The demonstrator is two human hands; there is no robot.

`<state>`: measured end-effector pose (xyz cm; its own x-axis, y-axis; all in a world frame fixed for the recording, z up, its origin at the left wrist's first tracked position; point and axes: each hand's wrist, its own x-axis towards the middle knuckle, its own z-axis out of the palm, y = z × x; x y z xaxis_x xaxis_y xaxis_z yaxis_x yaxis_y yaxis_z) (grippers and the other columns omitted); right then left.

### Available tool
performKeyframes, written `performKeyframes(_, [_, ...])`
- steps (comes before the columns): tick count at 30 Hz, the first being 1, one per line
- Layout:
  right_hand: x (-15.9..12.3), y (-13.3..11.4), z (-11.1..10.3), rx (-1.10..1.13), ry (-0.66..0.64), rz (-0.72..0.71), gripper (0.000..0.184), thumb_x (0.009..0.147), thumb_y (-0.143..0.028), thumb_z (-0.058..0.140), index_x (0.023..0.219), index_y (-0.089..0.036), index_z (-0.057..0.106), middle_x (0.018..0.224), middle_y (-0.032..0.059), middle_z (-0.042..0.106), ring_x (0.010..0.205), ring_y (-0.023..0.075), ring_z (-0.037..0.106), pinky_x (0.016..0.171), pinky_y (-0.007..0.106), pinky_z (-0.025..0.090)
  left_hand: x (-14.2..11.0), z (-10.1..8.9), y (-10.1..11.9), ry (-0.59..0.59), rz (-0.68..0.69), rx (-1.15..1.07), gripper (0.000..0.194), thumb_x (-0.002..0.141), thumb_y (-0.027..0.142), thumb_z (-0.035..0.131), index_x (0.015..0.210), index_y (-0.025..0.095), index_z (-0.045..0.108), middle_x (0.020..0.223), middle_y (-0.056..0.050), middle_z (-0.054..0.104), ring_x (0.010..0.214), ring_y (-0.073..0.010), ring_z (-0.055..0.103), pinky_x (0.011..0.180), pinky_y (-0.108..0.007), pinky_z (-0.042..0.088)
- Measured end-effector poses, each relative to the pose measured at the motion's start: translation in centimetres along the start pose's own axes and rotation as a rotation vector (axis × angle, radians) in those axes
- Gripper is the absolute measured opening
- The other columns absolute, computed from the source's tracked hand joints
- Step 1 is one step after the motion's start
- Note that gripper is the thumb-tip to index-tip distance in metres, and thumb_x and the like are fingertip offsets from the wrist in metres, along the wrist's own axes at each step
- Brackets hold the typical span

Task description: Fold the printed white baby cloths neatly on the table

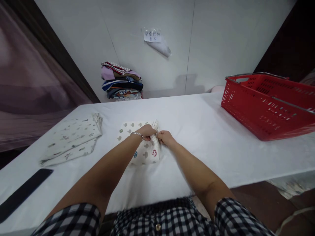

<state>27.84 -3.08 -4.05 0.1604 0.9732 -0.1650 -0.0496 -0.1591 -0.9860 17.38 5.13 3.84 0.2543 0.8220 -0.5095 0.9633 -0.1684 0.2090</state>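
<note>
A folded white cloth with a mushroom print (141, 150) lies flat on the table in front of me. Several layers are stacked along its right edge. My left hand (147, 131), with a bracelet at the wrist, rests over the cloth and is closed on those layered edges. From the right side, my right hand (166, 137) pinches the same edge between thumb and fingers. Some fingertips of both hands are hidden by the folds.
Left of it lies another folded printed cloth (73, 137), near a dark flat strip (24, 190). A red plastic basket (261, 114) stands at the right of the white-covered table (197, 131). Folded clothes (121, 82) are piled against the wall, below a paper sign (152, 35).
</note>
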Motion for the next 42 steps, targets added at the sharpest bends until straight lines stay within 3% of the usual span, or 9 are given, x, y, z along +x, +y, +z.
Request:
performKeyframes(5, [0.1,0.4,0.2,0.079,-0.011,-0.048,0.017,0.066,-0.028,0.06,0.059,-0.02,0.048,0.038,-0.0087,0.043,0.033,0.0067,0.036,0.038,0.02,0.025,-0.1,0.0,0.1,-0.026,-0.004,-0.101,0.027,0.077,0.027,0.05,0.08,0.006,0.067,0.053,-0.011,0.063,0.044,-0.0174,0.061,0.043,-0.022,0.048])
performKeyframes(10, [-0.1,0.0,0.3,0.087,-0.028,-0.042,0.017,0.066,-0.027,0.06,0.058,-0.02,0.047,0.037,-0.0089,0.043,0.031,0.006,0.034,0.035,0.02,0.022,-0.6,-0.2,0.4,-0.016,0.015,-0.076,0.035,0.077,0.038,0.054,0.079,0.005,0.066,0.055,-0.013,0.063,0.043,-0.0179,0.06,0.042,-0.023,0.048])
performKeyframes(16, [-0.7,-1.3,-1.0,-0.116,0.031,0.13,0.015,0.073,-0.021,0.054,0.058,-0.018,0.051,0.037,-0.0071,0.044,0.031,0.0062,0.037,0.034,0.019,0.023,-0.8,-0.3,0.4,0.019,0.022,-0.086,0.028,0.073,0.03,0.058,0.083,0.005,0.066,0.055,-0.011,0.064,0.044,-0.0173,0.06,0.044,-0.022,0.047])
performKeyframes(20, [-0.7,-1.4,-1.7,-0.194,0.033,0.171,0.023,0.072,-0.02,0.057,0.05,-0.017,0.051,0.033,-0.0038,0.046,0.028,0.0067,0.036,0.033,0.019,0.023,-0.9,-0.2,0.0,0.052,0.062,-0.095,0.032,0.073,0.034,0.059,0.08,0.004,0.067,0.054,-0.011,0.063,0.046,-0.0183,0.061,0.045,-0.023,0.046])
performKeyframes(26, [-0.5,-1.2,-0.8,-0.311,0.013,0.164,0.029,0.074,-0.023,0.061,0.047,-0.015,0.054,0.032,-0.002,0.047,0.029,0.0073,0.039,0.036,0.019,0.028,-0.4,0.1,-0.2,0.099,0.07,-0.057,0.032,0.073,0.035,0.057,0.076,0.006,0.068,0.053,-0.012,0.064,0.048,-0.0191,0.062,0.046,-0.024,0.046])
performKeyframes(36, [-0.1,-0.6,-0.1,-0.125,0.033,0.043,0.011,0.073,-0.018,0.057,0.062,-0.018,0.053,0.047,-0.0065,0.053,0.036,0.0063,0.045,0.039,0.018,0.032,-0.6,0.1,0.1,0.068,0.04,-0.143,0.027,0.071,0.028,0.055,0.074,0.005,0.067,0.053,-0.014,0.064,0.045,-0.0204,0.061,0.044,-0.025,0.047])
performKeyframes(42, [-0.2,-0.6,-0.3,-0.031,0.007,0.038,0.01,0.072,-0.018,0.059,0.063,-0.017,0.055,0.044,-0.0067,0.052,0.035,0.0053,0.043,0.037,0.016,0.028,-1.3,-0.3,-0.4,-0.006,-0.029,-0.337,0.027,0.071,0.037,0.062,0.072,0.01,0.065,0.056,-0.013,0.066,0.056,-0.0246,0.066,0.048,-0.028,0.053])
